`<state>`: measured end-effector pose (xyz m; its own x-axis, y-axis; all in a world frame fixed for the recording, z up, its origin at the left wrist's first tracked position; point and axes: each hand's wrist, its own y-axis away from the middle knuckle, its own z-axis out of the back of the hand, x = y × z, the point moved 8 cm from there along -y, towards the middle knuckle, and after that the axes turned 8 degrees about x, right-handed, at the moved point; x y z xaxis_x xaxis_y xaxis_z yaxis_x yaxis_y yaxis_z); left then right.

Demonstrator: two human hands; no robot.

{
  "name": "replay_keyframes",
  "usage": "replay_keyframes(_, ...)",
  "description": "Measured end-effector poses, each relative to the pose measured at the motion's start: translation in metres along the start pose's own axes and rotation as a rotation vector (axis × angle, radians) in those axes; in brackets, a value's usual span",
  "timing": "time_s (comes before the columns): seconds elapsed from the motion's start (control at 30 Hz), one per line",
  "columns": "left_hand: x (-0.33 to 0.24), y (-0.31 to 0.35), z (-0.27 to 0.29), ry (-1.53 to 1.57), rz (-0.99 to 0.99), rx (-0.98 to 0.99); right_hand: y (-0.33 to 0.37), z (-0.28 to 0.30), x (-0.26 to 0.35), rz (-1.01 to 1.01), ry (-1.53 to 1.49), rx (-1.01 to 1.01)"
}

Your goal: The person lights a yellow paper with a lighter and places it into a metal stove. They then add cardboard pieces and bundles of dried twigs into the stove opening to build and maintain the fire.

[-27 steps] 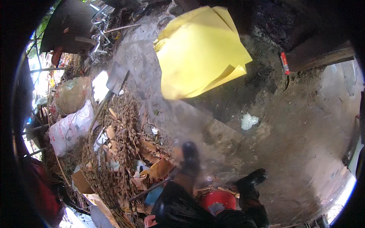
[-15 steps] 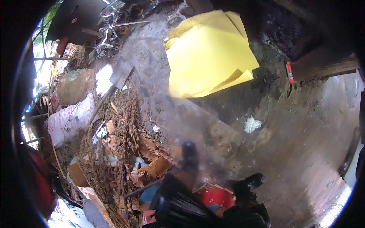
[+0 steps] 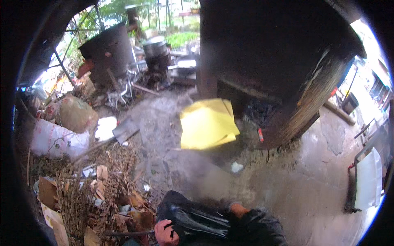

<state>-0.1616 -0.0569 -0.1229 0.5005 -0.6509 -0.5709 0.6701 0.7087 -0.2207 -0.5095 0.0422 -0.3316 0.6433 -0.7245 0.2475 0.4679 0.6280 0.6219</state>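
At the lower edge, my left hand [image 3: 166,233] has its fingers curled against black shiny cloth [image 3: 193,215] over my leg. A thin dark stick [image 3: 129,234] runs up to the hand from the left; whether the fingers hold it cannot be told. Between my dark-clothed limbs shows a small patch of skin, blurred, with something grey at its tip. It may be my right hand [image 3: 239,210], but its fingers are not distinct. Farther off, a stack of yellow sheets [image 3: 208,123] lies on the ground.
Dry stalks and torn cardboard [image 3: 98,197] heap at the left, beside a white sack [image 3: 61,139]. A dark-headed shovel [image 3: 125,130] lies there. A large dark structure [image 3: 262,49] stands ahead, with a red tube-like item [image 3: 260,134] at its foot. A white bin [image 3: 368,180] is at right.
The view has tilted up and shifted, so the yellow sheets appear lower and smaller. More of my left hand shows now. The red basin and my dark shoes have dropped from sight.
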Motion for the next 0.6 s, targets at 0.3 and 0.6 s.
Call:
replay_keyframes(0.3,-0.024,-0.025,0.034,0.317,-0.169,0.078,0.109,0.140,-0.019,0.287,-1.223,-0.076)
replay_keyframes(0.6,-0.079,-0.132,0.017,0.410,-0.154,0.480,0.186,0.197,0.003,0.393,-0.889,-0.008)
